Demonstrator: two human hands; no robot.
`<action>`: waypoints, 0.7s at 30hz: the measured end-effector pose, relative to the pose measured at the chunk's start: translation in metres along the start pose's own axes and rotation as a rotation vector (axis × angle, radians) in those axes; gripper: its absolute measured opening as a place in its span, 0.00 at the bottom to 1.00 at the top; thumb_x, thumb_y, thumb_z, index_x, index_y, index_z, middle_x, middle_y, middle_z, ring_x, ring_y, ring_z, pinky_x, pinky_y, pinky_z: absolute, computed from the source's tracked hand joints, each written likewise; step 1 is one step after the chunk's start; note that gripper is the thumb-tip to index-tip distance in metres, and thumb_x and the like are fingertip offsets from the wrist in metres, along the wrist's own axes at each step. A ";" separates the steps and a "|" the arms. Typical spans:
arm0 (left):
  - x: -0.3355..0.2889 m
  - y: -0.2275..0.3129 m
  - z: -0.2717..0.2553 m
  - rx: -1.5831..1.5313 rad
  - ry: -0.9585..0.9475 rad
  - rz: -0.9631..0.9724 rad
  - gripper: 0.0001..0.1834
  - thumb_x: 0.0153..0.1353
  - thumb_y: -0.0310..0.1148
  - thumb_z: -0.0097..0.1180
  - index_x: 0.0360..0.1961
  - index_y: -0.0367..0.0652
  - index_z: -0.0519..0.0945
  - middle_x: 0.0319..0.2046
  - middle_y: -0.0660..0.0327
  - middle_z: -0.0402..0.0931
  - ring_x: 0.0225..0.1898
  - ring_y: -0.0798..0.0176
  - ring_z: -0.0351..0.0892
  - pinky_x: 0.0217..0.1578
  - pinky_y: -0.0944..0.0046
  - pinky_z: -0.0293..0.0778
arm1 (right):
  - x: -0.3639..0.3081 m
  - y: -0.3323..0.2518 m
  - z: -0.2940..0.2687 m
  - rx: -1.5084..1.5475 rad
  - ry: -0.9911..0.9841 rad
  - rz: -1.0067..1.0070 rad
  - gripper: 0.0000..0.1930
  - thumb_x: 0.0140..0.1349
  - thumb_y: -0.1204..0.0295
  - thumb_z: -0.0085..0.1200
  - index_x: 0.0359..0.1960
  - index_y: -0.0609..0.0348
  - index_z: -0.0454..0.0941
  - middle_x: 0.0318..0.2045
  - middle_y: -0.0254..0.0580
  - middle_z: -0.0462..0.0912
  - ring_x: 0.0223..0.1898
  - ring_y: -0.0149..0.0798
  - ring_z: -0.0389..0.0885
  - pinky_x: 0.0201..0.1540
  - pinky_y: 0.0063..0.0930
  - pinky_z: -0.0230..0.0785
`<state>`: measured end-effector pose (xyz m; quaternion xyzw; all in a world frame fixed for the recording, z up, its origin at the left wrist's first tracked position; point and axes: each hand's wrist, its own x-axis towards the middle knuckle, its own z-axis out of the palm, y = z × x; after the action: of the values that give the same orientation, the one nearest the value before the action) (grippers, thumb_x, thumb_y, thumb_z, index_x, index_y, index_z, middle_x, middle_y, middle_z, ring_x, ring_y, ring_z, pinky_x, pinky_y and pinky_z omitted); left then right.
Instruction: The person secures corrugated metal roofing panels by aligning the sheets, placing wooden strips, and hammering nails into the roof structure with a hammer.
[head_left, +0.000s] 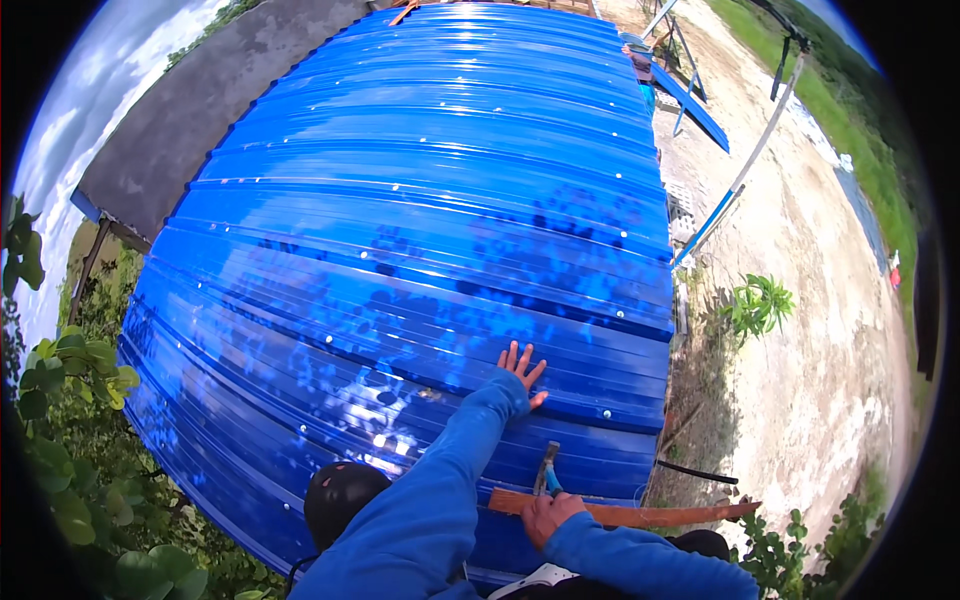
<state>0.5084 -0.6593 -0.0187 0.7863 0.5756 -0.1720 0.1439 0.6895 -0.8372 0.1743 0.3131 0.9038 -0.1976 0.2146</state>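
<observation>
Grasping one hammer [553,482], the right hand [551,516] overlaps one wooden board [650,516] near the right edge of one blue roof [430,205], where the left hand [522,376] rests spread, holding nothing.

Wall [205,115] left of roof [420,212], plant [758,307] right; hammer [547,468], board [650,517] near right.

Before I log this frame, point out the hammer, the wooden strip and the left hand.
Hammer [550,460]: head camera view, on its metal head.
Wooden strip [645,517]: head camera view, on its bare middle stretch.
Left hand [523,375]: head camera view, on the back of it.
</observation>
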 end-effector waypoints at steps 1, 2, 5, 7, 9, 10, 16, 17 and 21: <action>-0.001 0.000 0.000 -0.001 -0.001 0.000 0.41 0.67 0.67 0.31 0.76 0.62 0.46 0.77 0.52 0.30 0.76 0.35 0.24 0.72 0.39 0.30 | 0.000 0.000 0.000 0.002 0.001 0.001 0.10 0.64 0.68 0.46 0.41 0.57 0.77 0.33 0.46 0.81 0.34 0.48 0.83 0.27 0.44 0.73; 0.000 0.000 0.000 -0.002 -0.001 0.004 0.41 0.67 0.67 0.31 0.76 0.62 0.46 0.77 0.51 0.30 0.75 0.35 0.24 0.72 0.39 0.30 | 0.000 0.000 -0.002 0.004 -0.006 0.000 0.10 0.64 0.68 0.46 0.41 0.57 0.77 0.34 0.46 0.81 0.33 0.48 0.83 0.27 0.44 0.73; 0.004 0.001 0.004 0.016 0.022 0.013 0.41 0.66 0.67 0.32 0.76 0.61 0.47 0.77 0.50 0.31 0.75 0.34 0.25 0.72 0.38 0.31 | -0.001 0.000 -0.002 0.004 -0.009 0.005 0.10 0.64 0.68 0.46 0.41 0.57 0.77 0.34 0.47 0.81 0.33 0.49 0.83 0.28 0.45 0.73; 0.005 0.003 0.006 0.011 0.034 0.026 0.41 0.66 0.66 0.33 0.76 0.61 0.48 0.77 0.50 0.32 0.75 0.34 0.25 0.72 0.38 0.32 | -0.002 0.001 0.000 0.004 -0.007 0.016 0.10 0.64 0.68 0.46 0.41 0.57 0.77 0.35 0.48 0.81 0.34 0.50 0.83 0.29 0.46 0.73; 0.003 0.003 0.005 0.010 0.040 0.038 0.41 0.66 0.66 0.34 0.76 0.61 0.49 0.76 0.49 0.32 0.75 0.33 0.26 0.71 0.38 0.32 | 0.000 0.000 0.002 -0.005 -0.032 0.019 0.10 0.64 0.68 0.46 0.41 0.57 0.77 0.36 0.49 0.81 0.35 0.51 0.84 0.31 0.46 0.74; 0.004 0.002 0.005 0.018 0.012 0.016 0.42 0.66 0.67 0.32 0.76 0.61 0.47 0.77 0.50 0.30 0.75 0.35 0.23 0.72 0.38 0.30 | 0.001 0.000 0.002 0.004 -0.034 0.028 0.10 0.64 0.68 0.46 0.41 0.57 0.77 0.36 0.49 0.81 0.35 0.51 0.84 0.31 0.46 0.74; 0.003 0.000 0.008 0.000 0.102 0.016 0.41 0.65 0.66 0.36 0.75 0.59 0.52 0.76 0.48 0.34 0.75 0.34 0.28 0.71 0.38 0.34 | 0.004 0.001 -0.004 0.043 -0.057 0.009 0.11 0.65 0.67 0.46 0.42 0.58 0.77 0.37 0.51 0.82 0.36 0.53 0.84 0.31 0.47 0.75; 0.003 0.000 0.007 0.002 0.097 0.017 0.41 0.66 0.66 0.36 0.75 0.59 0.52 0.76 0.48 0.34 0.75 0.34 0.28 0.71 0.38 0.34 | 0.005 0.001 -0.003 0.044 -0.082 0.014 0.11 0.65 0.67 0.46 0.42 0.59 0.77 0.37 0.51 0.82 0.36 0.53 0.84 0.31 0.47 0.75; 0.004 0.000 0.010 -0.011 0.103 0.028 0.41 0.66 0.66 0.35 0.75 0.59 0.51 0.76 0.49 0.34 0.75 0.34 0.27 0.71 0.38 0.33 | 0.005 0.002 -0.003 0.033 -0.085 0.005 0.10 0.65 0.68 0.46 0.42 0.59 0.76 0.36 0.50 0.82 0.35 0.52 0.84 0.30 0.45 0.75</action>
<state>0.5080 -0.6601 -0.0296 0.8013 0.5723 -0.1261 0.1207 0.6866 -0.8321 0.1743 0.3103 0.8897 -0.2249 0.2481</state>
